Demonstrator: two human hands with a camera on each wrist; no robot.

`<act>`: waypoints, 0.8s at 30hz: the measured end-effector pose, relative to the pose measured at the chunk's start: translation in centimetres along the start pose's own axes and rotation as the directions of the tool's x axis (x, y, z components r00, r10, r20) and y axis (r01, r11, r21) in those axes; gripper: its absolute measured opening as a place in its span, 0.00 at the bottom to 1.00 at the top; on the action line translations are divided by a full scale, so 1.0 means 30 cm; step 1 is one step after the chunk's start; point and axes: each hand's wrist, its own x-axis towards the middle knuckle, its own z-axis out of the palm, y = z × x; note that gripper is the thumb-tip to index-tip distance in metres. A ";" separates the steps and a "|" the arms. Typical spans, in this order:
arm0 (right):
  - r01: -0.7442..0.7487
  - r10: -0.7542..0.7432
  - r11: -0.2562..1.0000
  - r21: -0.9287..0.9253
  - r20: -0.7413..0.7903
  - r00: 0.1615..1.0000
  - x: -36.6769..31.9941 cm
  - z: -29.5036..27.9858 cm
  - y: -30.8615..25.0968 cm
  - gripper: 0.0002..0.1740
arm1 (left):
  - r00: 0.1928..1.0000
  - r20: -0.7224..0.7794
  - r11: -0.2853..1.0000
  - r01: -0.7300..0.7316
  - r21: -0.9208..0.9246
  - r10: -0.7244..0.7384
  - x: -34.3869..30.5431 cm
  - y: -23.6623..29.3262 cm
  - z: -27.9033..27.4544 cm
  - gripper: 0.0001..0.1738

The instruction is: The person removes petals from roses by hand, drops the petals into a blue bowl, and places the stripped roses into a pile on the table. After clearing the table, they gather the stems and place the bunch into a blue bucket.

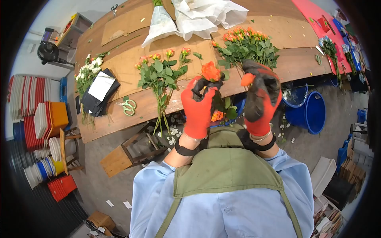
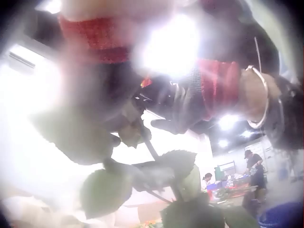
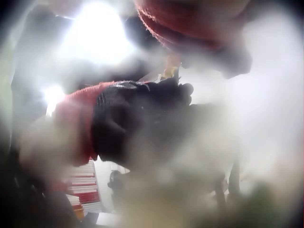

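Observation:
My left hand (image 1: 197, 105), in a red glove with dark palm and fingers, grips an orange rose (image 1: 210, 71) just under its bloom. Green leaves (image 2: 178, 164) on the stem hang below that hand in the left wrist view. To the right of the bloom, my right hand (image 1: 262, 97), gloved alike, pinches an orange petal (image 1: 248, 79) between thumb and fingers. Both hands are raised in front of the table's near edge. Lower down, between the wrists, another orange bloom (image 1: 217, 116) shows. Both wrist views are hazy with glare.
On the wooden table (image 1: 119, 129) lie orange rose bunches (image 1: 160, 73) (image 1: 250, 47), white flowers (image 1: 90, 69), green-handled scissors (image 1: 128, 106) and white wrapping paper (image 1: 206, 18). Blue buckets (image 1: 315, 113) stand on the floor at right. A wooden stool (image 1: 116, 160) is below the table edge.

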 end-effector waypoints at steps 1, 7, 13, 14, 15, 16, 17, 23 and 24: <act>-0.001 0.001 1.000 0.006 0.004 1.000 0.014 -0.014 -0.016 0.18 | 0.999 -0.022 0.999 -0.028 -0.034 0.027 0.016 -0.013 -0.017 0.15; -0.343 0.409 0.908 -0.240 0.333 0.850 -0.005 -0.061 0.051 0.33 | 0.888 -0.445 0.992 -0.122 0.005 0.112 0.146 0.058 -0.139 0.21; -0.613 0.695 0.704 -0.360 0.529 0.487 -0.106 -0.099 0.171 0.40 | 0.895 -0.381 0.928 -0.322 -0.190 0.233 0.260 0.115 -0.254 0.17; -0.710 0.760 0.613 -0.347 0.504 0.410 -0.102 -0.127 0.183 0.36 | 0.887 -0.408 0.946 -0.294 -0.139 0.215 0.269 0.104 -0.277 0.17; -0.709 0.761 0.612 -0.350 0.503 0.409 -0.093 -0.151 0.191 0.36 | 0.887 -0.410 0.946 -0.293 -0.142 0.213 0.289 0.066 -0.317 0.17; -0.674 0.717 0.681 -0.286 0.444 0.537 -0.083 -0.173 0.197 0.32 | 0.902 -0.399 0.972 -0.217 -0.089 0.165 0.315 0.003 -0.367 0.17; -0.625 0.660 0.747 -0.228 0.374 0.652 -0.074 -0.196 0.196 0.29 | 0.913 -0.392 0.990 -0.140 -0.036 0.115 0.330 -0.043 -0.395 0.18; -0.329 0.408 0.634 -0.700 -0.060 0.911 -0.025 -0.465 0.317 0.26 | 0.950 -0.115 0.313 0.020 0.950 0.291 0.259 -0.394 -0.584 0.25; -0.333 0.412 0.633 -0.699 -0.060 0.909 -0.019 -0.511 0.354 0.26 | 0.960 -0.082 -0.020 0.091 0.996 0.269 0.233 -0.423 -0.592 0.27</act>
